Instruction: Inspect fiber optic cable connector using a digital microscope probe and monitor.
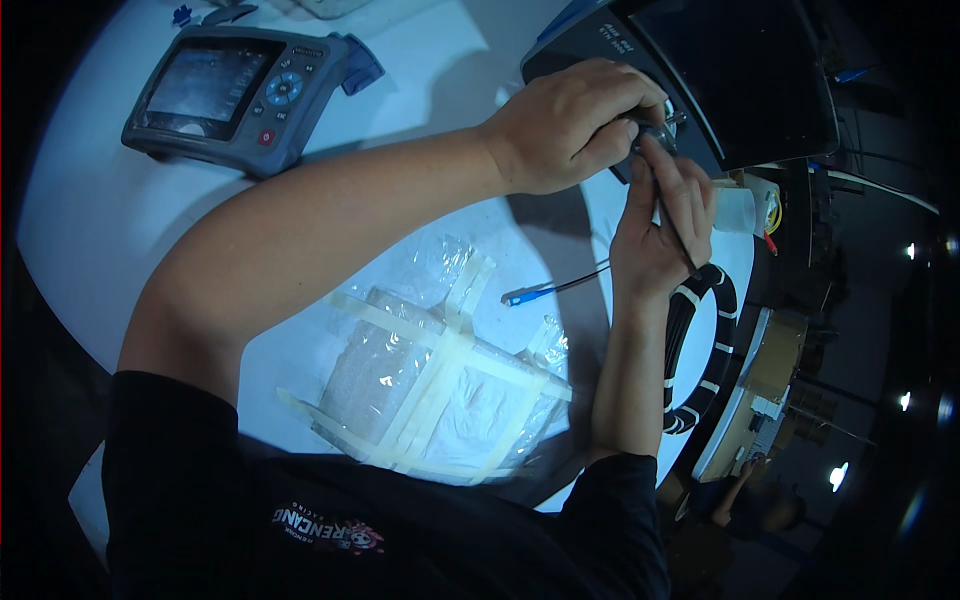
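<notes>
Black cable: it runs up through your right hand to a small metal fitting at the dark machine's edge; long axis near-vertical in view.
Right fingers: pressed together, pinching the cable just below the fitting.
Left hand: reaches across from your left, curled fingers gripping the fitting from above, touching the right fingertips.
Nearer: taped plastic packet; blue connector just left of your right wrist.
Farther: handheld tester, well apart.
</notes>
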The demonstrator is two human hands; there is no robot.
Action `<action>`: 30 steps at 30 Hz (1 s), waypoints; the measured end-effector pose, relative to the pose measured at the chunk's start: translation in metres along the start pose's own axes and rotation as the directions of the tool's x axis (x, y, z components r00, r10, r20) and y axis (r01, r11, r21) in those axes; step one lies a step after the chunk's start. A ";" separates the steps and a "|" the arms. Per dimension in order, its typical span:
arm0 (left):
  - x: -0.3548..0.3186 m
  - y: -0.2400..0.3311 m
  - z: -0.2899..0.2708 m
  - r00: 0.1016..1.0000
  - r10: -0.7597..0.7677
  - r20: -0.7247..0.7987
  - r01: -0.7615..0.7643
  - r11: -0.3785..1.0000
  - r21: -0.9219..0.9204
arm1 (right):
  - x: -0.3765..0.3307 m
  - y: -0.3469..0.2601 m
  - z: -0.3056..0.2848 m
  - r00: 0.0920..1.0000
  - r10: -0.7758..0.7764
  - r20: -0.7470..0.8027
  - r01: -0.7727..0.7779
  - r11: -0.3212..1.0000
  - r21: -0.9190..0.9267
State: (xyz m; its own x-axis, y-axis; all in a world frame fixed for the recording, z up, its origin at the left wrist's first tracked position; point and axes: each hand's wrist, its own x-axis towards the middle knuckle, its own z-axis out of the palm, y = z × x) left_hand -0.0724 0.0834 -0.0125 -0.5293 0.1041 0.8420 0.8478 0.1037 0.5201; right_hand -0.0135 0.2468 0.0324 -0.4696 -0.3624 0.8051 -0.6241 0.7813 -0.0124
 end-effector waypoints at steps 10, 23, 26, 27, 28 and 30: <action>0.006 0.006 -0.004 0.999 -0.019 0.045 0.022 0.998 -0.053 | -0.010 0.013 0.014 0.983 0.183 -0.029 -0.181 0.982 0.054; 0.011 0.007 -0.001 0.992 -0.033 0.120 0.037 0.999 -0.032 | -0.014 0.031 0.032 0.950 0.266 -0.162 -0.230 0.950 0.213; 0.009 0.007 -0.002 0.991 -0.044 0.129 0.046 0.999 -0.013 | -0.017 0.028 0.034 0.937 0.329 -0.119 -0.288 0.918 0.272; 0.009 0.007 -0.001 0.991 -0.048 0.126 0.049 0.999 -0.008 | -0.018 0.028 0.034 0.934 0.334 -0.129 -0.291 0.918 0.271; 0.009 0.008 -0.001 0.991 -0.052 0.122 0.053 0.999 -0.003 | -0.019 0.029 0.033 0.937 0.326 -0.125 -0.284 0.919 0.274; 0.010 0.009 -0.001 0.991 -0.039 0.128 0.039 0.999 0.003 | -0.019 0.029 0.032 0.939 0.321 -0.128 -0.277 0.920 0.277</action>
State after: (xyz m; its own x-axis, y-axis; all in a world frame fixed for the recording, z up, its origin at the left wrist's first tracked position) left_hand -0.0702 0.0846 0.0001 -0.5617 0.2260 0.7959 0.8265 0.1106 0.5519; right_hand -0.0429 0.2602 -0.0023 -0.5610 -0.0247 0.8274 -0.6173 0.6784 -0.3983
